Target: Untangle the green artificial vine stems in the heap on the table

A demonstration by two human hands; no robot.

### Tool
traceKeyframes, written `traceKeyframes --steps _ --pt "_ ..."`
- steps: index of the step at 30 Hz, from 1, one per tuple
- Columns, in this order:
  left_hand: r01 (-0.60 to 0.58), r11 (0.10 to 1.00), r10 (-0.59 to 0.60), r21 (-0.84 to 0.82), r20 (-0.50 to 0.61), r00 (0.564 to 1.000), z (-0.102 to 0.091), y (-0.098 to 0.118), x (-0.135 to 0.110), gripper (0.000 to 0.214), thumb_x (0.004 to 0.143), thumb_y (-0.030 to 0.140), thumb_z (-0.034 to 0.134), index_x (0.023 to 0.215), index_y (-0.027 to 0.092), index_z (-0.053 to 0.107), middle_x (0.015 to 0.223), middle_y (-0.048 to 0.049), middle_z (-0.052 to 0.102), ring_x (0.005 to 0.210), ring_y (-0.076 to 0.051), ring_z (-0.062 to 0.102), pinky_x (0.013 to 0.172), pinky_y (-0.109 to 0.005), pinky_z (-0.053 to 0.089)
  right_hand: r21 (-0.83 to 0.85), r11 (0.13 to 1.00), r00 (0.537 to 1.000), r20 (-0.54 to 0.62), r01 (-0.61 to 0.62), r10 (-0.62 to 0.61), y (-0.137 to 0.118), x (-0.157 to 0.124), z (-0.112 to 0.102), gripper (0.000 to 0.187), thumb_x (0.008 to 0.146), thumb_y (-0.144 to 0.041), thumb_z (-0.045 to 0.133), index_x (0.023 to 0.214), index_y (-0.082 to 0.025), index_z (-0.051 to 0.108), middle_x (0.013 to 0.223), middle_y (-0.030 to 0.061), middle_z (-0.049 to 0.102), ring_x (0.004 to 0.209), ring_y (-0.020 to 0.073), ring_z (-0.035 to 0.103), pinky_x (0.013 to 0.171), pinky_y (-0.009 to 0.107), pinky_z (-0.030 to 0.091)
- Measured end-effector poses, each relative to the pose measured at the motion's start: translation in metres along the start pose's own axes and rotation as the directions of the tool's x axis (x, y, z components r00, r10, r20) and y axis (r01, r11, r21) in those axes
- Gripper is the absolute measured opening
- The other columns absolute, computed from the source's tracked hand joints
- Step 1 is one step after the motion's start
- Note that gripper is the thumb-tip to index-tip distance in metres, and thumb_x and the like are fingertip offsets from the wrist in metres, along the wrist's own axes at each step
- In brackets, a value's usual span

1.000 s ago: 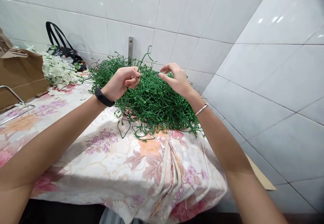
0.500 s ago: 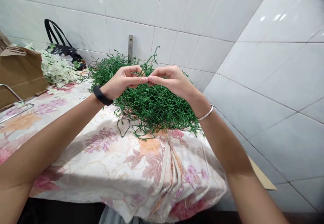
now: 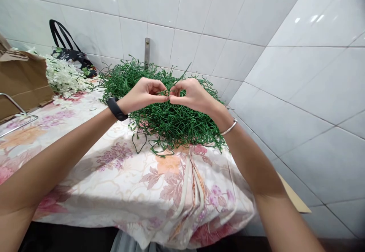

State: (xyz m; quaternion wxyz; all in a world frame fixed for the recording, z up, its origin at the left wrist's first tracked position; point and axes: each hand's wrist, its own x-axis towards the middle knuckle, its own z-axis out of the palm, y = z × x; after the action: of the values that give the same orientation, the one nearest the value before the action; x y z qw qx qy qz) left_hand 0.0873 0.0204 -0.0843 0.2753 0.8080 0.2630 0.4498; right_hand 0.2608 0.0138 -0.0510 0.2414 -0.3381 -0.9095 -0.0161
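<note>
A big heap of thin green plastic stems (image 3: 171, 119) lies on a table covered with a floral cloth (image 3: 119, 183). Both hands hover just above the heap, fingertips meeting. My left hand (image 3: 142, 94), with a black band on its wrist, pinches one green stem (image 3: 178, 79) that pokes up to the right. My right hand (image 3: 194, 94), wearing a silver bangle, pinches the same stem from the other side. The fingers of both hands are curled closed.
A pile of white artificial flowers (image 3: 64, 79) lies at the back left beside a brown cardboard box (image 3: 23, 81). A dark bag with black handles (image 3: 71, 54) leans on the tiled wall. A metal wire frame (image 3: 17, 117) sits at the left edge. Tiled wall closes the right side.
The right hand moved left to meet the left hand and both pinched one stem; both hands then dropped slightly toward the heap, and the raised stem tip swung to the right.
</note>
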Motion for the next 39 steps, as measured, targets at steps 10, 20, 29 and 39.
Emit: traceKeyframes --steps 10,20,29,39 --pt "-0.035 0.864 0.11 0.502 -0.121 0.987 0.011 0.0 -0.001 0.006 0.069 0.015 0.051 0.074 0.013 0.052 0.048 0.0074 0.031 0.046 -0.005 0.026 0.046 -0.02 0.021 -0.625 0.772 0.969 -0.104 0.113 -0.225 0.007 0.003 0.022 0.024 0.081 -0.022 0.033 0.067 -0.013 0.051 0.062 0.0017 0.049 0.065 0.0125 0.043 0.077 0.032 0.03" --pt "-0.046 0.915 0.131 0.4 -0.188 0.973 0.011 0.003 -0.001 0.007 0.07 0.009 0.046 0.072 0.016 0.046 0.046 0.0081 0.031 0.045 -0.006 0.023 0.046 -0.02 0.02 -0.549 0.835 0.956 -0.223 0.038 -0.19 0.003 0.003 0.024 0.024 0.083 -0.026 0.035 0.068 -0.015 0.051 0.061 0.0001 0.048 0.064 0.0119 0.042 0.074 0.03 0.028" --pt "-0.034 0.917 0.127 0.397 -0.21 0.97 0.014 0.003 0.001 0.007 0.07 0.01 0.044 0.068 0.016 0.042 0.05 0.0066 0.033 0.047 -0.007 0.027 0.048 -0.022 0.023 -0.514 0.858 0.969 -0.2 0.022 -0.144 0.001 0.003 0.027 0.026 0.084 -0.024 0.032 0.069 -0.015 0.052 0.066 0.003 0.05 0.07 0.014 0.043 0.078 0.032 0.029" --pt "-0.021 0.908 0.139 0.419 -0.254 0.957 0.017 0.001 0.003 0.009 0.07 0.009 0.044 0.067 0.017 0.04 0.051 0.0058 0.03 0.048 -0.008 0.027 0.048 -0.023 0.022 -0.516 0.856 0.967 -0.208 0.017 -0.145 0.003 0.006 0.031 0.026 0.085 -0.021 0.03 0.074 -0.013 0.052 0.07 0.0047 0.049 0.078 0.016 0.044 0.082 0.035 0.03"
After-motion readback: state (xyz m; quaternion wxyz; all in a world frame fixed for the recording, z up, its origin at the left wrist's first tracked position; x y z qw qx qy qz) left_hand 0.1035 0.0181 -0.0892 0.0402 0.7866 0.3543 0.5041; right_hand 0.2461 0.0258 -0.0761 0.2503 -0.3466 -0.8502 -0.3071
